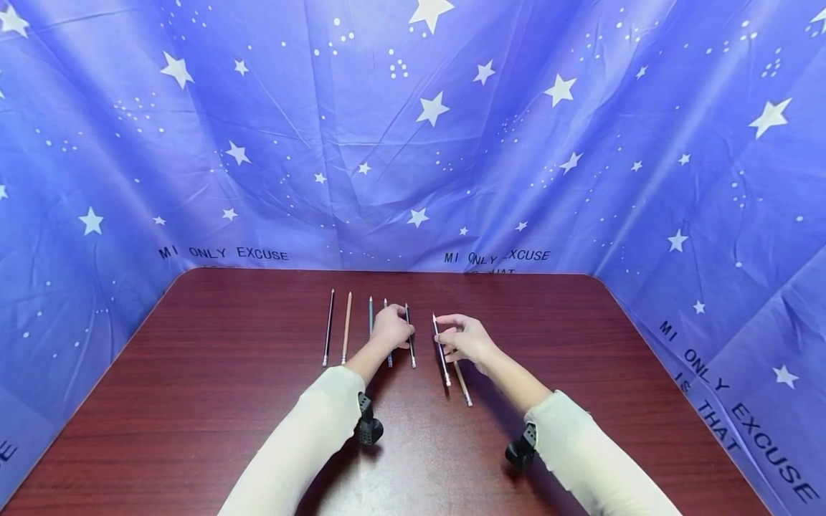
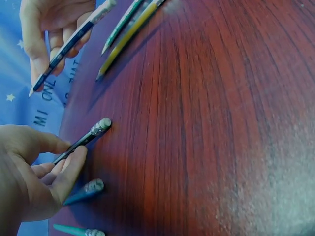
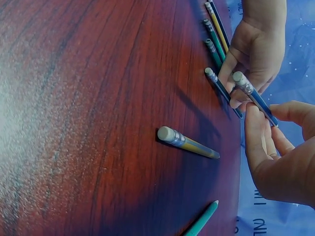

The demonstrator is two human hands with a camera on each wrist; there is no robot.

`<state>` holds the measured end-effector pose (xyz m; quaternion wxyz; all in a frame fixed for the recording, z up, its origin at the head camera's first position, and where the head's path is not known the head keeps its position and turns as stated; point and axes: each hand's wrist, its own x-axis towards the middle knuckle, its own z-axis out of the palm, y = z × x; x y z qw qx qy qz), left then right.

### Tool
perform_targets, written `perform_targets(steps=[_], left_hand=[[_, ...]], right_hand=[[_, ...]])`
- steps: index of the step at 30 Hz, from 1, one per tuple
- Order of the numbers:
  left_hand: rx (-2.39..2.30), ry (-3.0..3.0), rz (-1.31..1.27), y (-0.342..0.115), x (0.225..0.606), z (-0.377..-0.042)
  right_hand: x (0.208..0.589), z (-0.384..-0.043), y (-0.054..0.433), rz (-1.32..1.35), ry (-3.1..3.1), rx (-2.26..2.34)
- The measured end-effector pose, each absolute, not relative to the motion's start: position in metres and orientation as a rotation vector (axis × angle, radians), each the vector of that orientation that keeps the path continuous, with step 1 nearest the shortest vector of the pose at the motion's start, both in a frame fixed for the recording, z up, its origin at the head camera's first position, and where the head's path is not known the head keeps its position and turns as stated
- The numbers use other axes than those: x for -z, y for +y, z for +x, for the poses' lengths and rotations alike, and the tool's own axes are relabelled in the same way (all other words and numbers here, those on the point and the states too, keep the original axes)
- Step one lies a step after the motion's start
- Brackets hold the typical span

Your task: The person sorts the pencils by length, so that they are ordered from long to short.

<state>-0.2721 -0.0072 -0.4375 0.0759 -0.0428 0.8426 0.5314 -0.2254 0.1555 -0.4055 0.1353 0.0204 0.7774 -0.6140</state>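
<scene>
My left hand (image 1: 393,327) pinches a dark pencil (image 2: 81,142) between thumb and fingers, at the right end of a row on the table. My right hand (image 1: 469,339) holds another dark pencil (image 1: 442,356) above the tabletop, its white eraser (image 3: 239,77) toward me and its sharpened tip away. Below that pencil lies a yellow pencil (image 3: 194,147), partly covered by the right hand in the head view. A green pencil (image 3: 203,220) lies near it, hidden in the head view. Just left of the left hand is a blue pencil (image 2: 83,191), partly covered by it.
Farther left in the row lie a green pencil (image 1: 371,309), a yellow pencil (image 1: 347,326) and a black pencil (image 1: 329,330). The reddish-brown wooden table (image 1: 193,401) meets a blue star-printed curtain (image 1: 361,143) at its back and sides.
</scene>
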Motion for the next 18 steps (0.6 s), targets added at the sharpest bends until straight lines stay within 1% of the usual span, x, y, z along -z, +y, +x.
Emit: perform_targets(steps=[9,18], left_hand=[[-1.499,2.569,-0.154,-0.0017,0.4323,-0.2712],[-1.263,2.757,-0.113,-0.0042,0.4297,-0.2717]], right_hand=[[0.4055,-0.2281,0.1552,0.064,2.242,1.787],[0.4062,-0.2318,0.1561,0.080,2.241,1.778]])
